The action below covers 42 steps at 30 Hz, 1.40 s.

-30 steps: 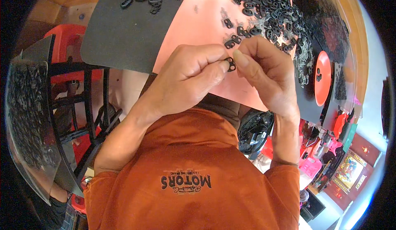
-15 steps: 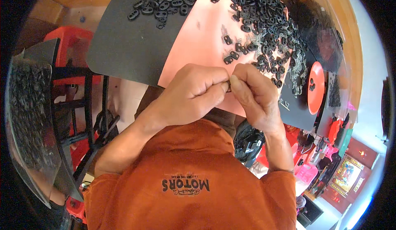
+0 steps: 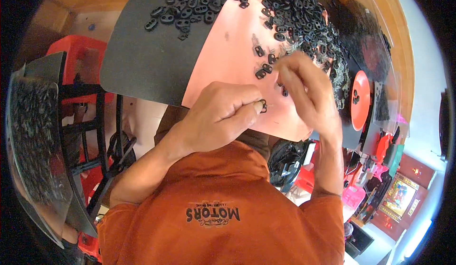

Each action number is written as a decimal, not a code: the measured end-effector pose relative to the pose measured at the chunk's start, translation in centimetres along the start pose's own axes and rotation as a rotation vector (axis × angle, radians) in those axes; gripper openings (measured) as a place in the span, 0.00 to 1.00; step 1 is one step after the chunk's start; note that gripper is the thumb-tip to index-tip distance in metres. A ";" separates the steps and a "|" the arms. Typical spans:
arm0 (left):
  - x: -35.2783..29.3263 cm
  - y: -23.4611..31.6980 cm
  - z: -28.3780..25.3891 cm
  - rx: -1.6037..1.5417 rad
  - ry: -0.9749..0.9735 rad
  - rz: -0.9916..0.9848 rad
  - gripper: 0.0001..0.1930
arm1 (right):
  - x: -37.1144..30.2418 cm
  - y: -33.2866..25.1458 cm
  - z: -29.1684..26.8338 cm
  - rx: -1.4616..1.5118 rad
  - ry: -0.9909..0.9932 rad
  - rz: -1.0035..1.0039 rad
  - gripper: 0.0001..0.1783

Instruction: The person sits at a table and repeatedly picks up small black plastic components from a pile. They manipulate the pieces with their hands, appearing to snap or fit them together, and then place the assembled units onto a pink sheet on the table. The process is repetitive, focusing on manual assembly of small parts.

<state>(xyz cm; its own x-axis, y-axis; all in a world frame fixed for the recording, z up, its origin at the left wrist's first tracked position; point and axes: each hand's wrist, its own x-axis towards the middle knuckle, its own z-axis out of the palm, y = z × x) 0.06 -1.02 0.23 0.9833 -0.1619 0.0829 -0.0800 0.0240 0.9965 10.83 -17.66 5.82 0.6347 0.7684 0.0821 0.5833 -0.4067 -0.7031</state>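
The left hand (image 3: 223, 115) is over the near edge of the pink sheet (image 3: 218, 58) that covers part of the dark bench (image 3: 147, 61). Its thumb and forefinger are pressed together on a small black two-holed piece (image 3: 263, 106), which sticks out just past the fingertips; the other fingers are curled in. The piece is held above the sheet, near the bench's near edge.

The right hand (image 3: 306, 87) is apart from the left, farther in from the near edge and over the right part of the sheet. Its fingers are bent, with the tips close to a few loose black pieces (image 3: 261, 70). How far apart the fingertips are, and whether they have hold of anything, I cannot tell. One more black piece (image 3: 285, 91) lies just beside its thumb.

A heap of similar black pieces (image 3: 285, 8) runs along the bench's far edge and down toward its right edge, spilling across the far part of the sheet. Pale, thin bits (image 3: 340, 82) lie along the heap's right side. Near the bench's right edge is an orange-red dish (image 3: 360, 118) with a few black pieces (image 3: 356, 97) in it.
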 end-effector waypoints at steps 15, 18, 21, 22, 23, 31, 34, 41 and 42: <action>-0.1 -0.1 0.1 0.049 0.031 0.050 0.09 | 5.1 3.1 -0.3 -0.553 -0.039 -0.200 0.10; -0.1 -0.3 0.1 0.072 0.027 0.064 0.09 | 3.5 2.9 -1.1 -0.584 -0.107 -0.134 0.10; -0.1 -0.2 0.1 0.065 0.031 0.061 0.09 | 2.2 3.5 -2.0 -0.631 -0.107 -0.059 0.09; -0.1 -0.2 0.1 0.055 0.035 0.053 0.09 | 1.9 3.6 -2.1 -0.650 -0.095 -0.030 0.09; -0.1 -0.1 0.2 0.045 0.040 0.045 0.09 | 1.7 3.5 -2.1 -0.648 -0.083 -0.022 0.09; 0.0 -0.2 0.6 0.022 0.095 0.055 0.10 | 1.1 3.4 -1.7 -0.521 0.000 -0.137 0.08; 0.0 0.0 0.8 -0.015 0.112 0.062 0.11 | 1.5 3.2 -1.1 -0.503 0.007 -0.155 0.09; -0.1 0.1 0.6 0.007 0.098 0.036 0.10 | 1.5 3.1 -1.2 -0.633 -0.098 -0.070 0.07; -0.2 0.2 0.6 0.008 0.113 0.041 0.10 | 1.6 3.1 -1.2 -0.622 -0.076 -0.085 0.07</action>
<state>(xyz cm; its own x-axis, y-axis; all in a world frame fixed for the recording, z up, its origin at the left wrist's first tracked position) -0.22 -1.61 0.38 0.9914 -0.0485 0.1218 -0.1209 0.0205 0.9924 14.26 -18.32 4.59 0.5486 0.8344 0.0531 0.8303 -0.5362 -0.1521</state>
